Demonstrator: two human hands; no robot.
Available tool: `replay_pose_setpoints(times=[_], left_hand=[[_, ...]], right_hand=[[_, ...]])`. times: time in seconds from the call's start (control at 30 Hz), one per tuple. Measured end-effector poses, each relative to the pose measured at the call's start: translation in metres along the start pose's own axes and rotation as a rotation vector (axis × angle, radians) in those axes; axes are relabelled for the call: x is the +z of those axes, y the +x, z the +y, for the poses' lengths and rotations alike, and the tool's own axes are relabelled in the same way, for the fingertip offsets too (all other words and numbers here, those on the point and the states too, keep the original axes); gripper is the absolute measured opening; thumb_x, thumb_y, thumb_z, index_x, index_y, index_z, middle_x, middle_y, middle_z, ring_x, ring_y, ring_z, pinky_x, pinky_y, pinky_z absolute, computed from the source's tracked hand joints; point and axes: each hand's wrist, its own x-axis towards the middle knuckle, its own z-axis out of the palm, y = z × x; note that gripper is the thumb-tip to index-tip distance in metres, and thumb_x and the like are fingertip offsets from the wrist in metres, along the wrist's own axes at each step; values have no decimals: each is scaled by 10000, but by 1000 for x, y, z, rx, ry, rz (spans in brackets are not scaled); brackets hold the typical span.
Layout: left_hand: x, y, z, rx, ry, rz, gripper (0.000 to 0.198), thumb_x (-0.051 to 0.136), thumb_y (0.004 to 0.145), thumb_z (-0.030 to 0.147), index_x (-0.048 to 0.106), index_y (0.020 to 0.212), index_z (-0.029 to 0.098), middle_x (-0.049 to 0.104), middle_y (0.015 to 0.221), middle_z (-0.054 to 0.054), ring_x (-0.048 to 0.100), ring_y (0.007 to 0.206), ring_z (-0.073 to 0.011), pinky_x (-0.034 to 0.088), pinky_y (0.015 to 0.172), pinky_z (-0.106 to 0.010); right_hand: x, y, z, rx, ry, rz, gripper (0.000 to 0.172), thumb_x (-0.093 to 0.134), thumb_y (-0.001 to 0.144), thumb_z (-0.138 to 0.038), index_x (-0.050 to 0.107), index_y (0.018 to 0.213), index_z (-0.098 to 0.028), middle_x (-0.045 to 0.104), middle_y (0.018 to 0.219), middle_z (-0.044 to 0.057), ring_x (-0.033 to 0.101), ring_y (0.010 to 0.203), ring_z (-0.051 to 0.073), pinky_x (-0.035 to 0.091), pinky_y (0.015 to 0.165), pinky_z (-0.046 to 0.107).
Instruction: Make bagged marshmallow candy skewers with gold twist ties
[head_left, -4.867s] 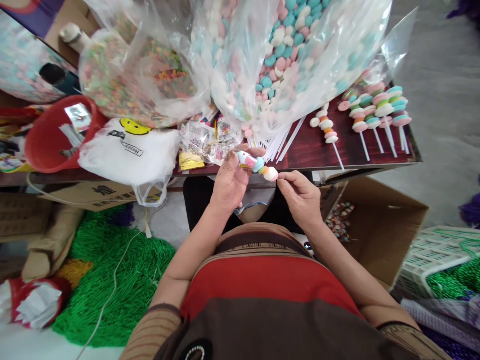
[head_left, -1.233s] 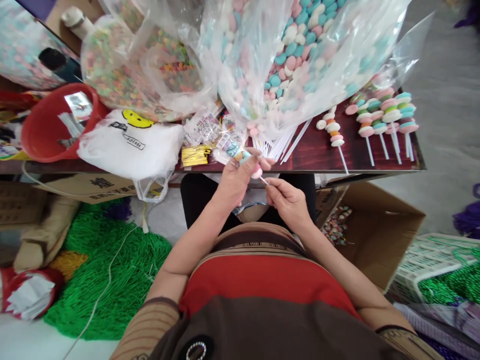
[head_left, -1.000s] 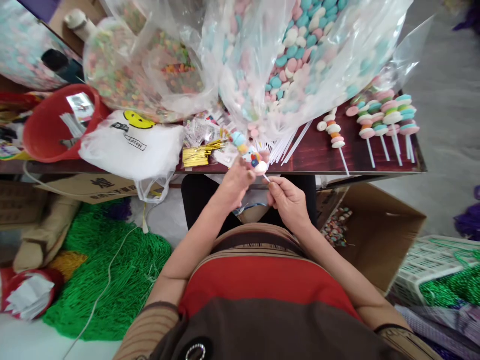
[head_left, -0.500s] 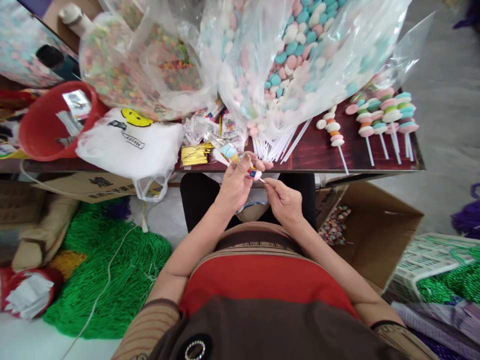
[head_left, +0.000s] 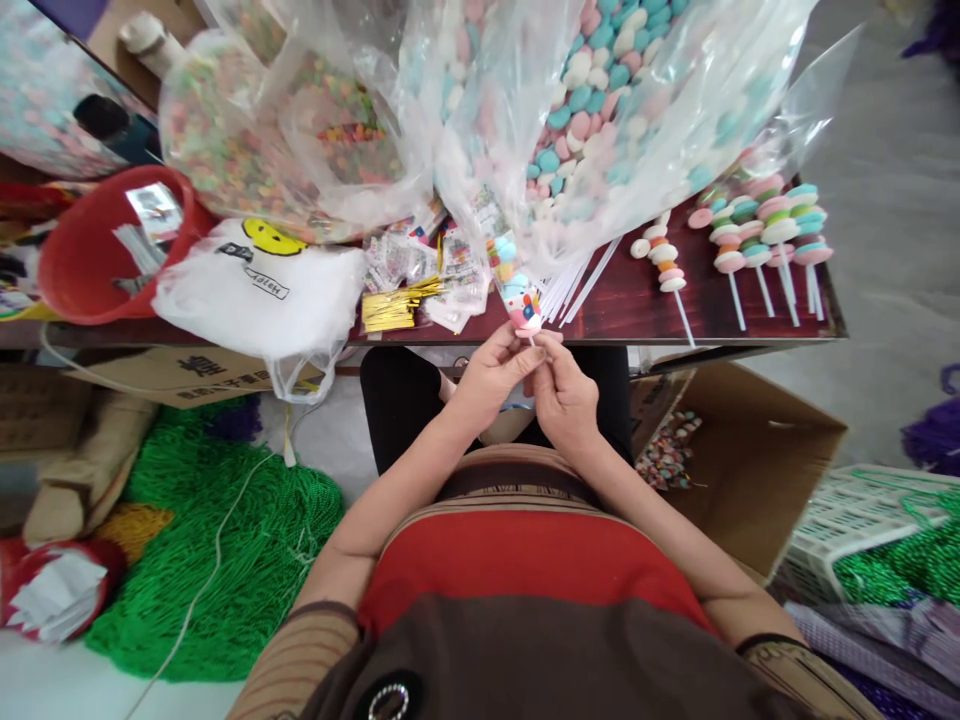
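Observation:
A candy skewer [head_left: 519, 292] in a clear printed wrapper points away from me over the table's front edge, its white stick toward my body. My left hand [head_left: 491, 375] pinches the wrapper's lower end around the stick, just below the candies. Against it, my right hand [head_left: 566, 392] closes its thumb and fingers at the same spot. The fingertips of both hands touch, and they hide most of the stick. Gold twist ties [head_left: 394, 306] lie in a bundle to the left, beside small printed wrappers [head_left: 459, 272]. White sticks [head_left: 577, 285] fan out to the right.
Big clear bags of pink, blue and white candies [head_left: 585, 110] and of small ring-like candies [head_left: 300, 130] fill the back. More candy skewers [head_left: 780, 230] lie at the right. A red bowl [head_left: 60, 250] and white plastic bag [head_left: 259, 285] stand left. An open carton [head_left: 757, 450] sits below.
The wrapped skewer has swung upright and away from me, now out in front of my fingers. My left hand has shifted down to its base, and my right hand has come up to meet it.

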Motion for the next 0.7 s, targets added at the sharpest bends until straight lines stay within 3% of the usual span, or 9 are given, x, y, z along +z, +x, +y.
replay_pose_setpoints(times=[0.07,0.17,0.23,0.33,0.5,0.7], left_hand=[[0,-1,1,-12,2,2,326,823,767,354,716,1037,205,765,960,-40,650,712,-117,477,574,-207],[-1,-3,7,-39,-2,47,265,791,781,292,720,1016,190,748,899,-23,653,732,-115,514,628,-210],[-1,-3,10,-46,-3,74,213,767,788,270,709,974,184,723,854,-7,642,715,-103,523,644,-208],[-3,-3,13,-29,-4,66,129,714,806,281,652,865,183,650,756,22,596,612,-79,475,546,-186],[-1,-6,15,-59,61,50,108,656,789,263,589,838,194,514,626,67,368,432,-32,238,385,-165],[4,-8,19,-136,-16,17,156,609,730,281,594,855,188,494,588,65,319,408,-41,217,376,-184]], right_hand=[[-2,3,0,-46,-33,-58,417,444,1014,-351,612,1367,-205,773,983,90,685,674,164,558,650,293],[-15,11,-5,-127,-100,-171,420,489,996,-354,637,1359,-204,779,992,90,713,768,183,569,736,302],[-26,17,-11,-178,-146,-186,346,500,997,-355,729,1214,-214,779,958,84,710,802,188,562,786,311],[-36,26,-20,-209,-155,-144,295,520,997,-344,784,951,-219,748,795,56,670,714,170,542,731,301],[-32,38,-21,-41,-27,80,220,614,948,-384,758,948,-218,764,861,39,660,718,161,547,731,308],[-21,42,-16,136,145,-5,202,678,878,-378,764,918,-199,781,868,34,693,770,173,560,760,313]])
